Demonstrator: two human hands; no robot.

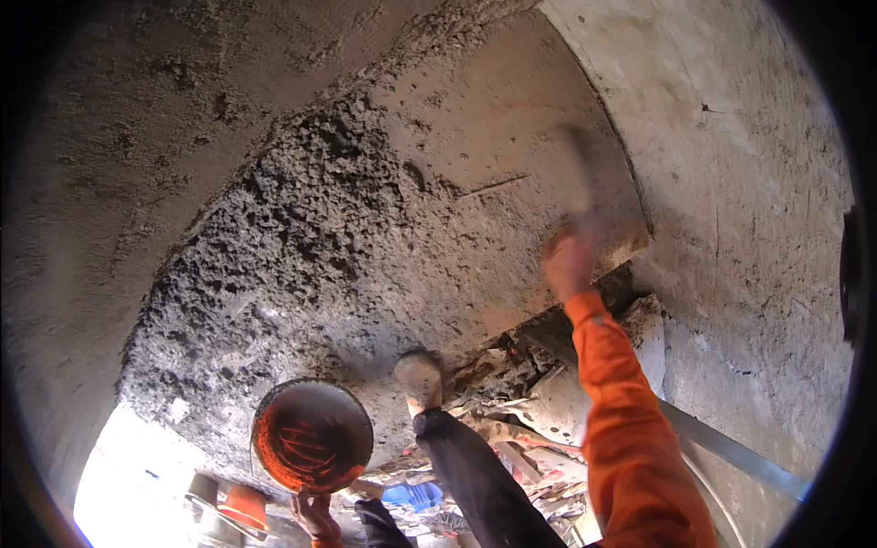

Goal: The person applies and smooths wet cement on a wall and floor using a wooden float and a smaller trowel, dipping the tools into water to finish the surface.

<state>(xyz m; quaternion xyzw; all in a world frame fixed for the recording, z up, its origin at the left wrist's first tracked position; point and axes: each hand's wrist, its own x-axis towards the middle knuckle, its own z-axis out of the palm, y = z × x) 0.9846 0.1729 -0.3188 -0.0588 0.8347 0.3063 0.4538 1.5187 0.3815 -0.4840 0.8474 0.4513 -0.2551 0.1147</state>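
Observation:
My right hand [568, 263], at the end of an orange sleeve, is closed on the handle of a trowel [575, 169], whose blade is smeared by motion. The blade is over the smoother, brownish part of a grey mortar surface [493, 110]. Toward the left this surface turns rough, lumpy and pitted. At the lower left, my left hand [315, 516] grips the near edge of a round bucket [312, 437] with a dark rim. The bucket's inside is orange-red, with dark streaks of residue. Between the hands, a foot [420, 376] below a dark trouser leg is on the mortar.
Plastered walls [722, 137] curve around the mortar. Broken wood and rubble [539, 438] lie along its near edge. A metal bar [731, 447] slants at the lower right beside a pale cable [717, 498]. An orange bucket [243, 507] and a blue item [413, 495] are at the bottom.

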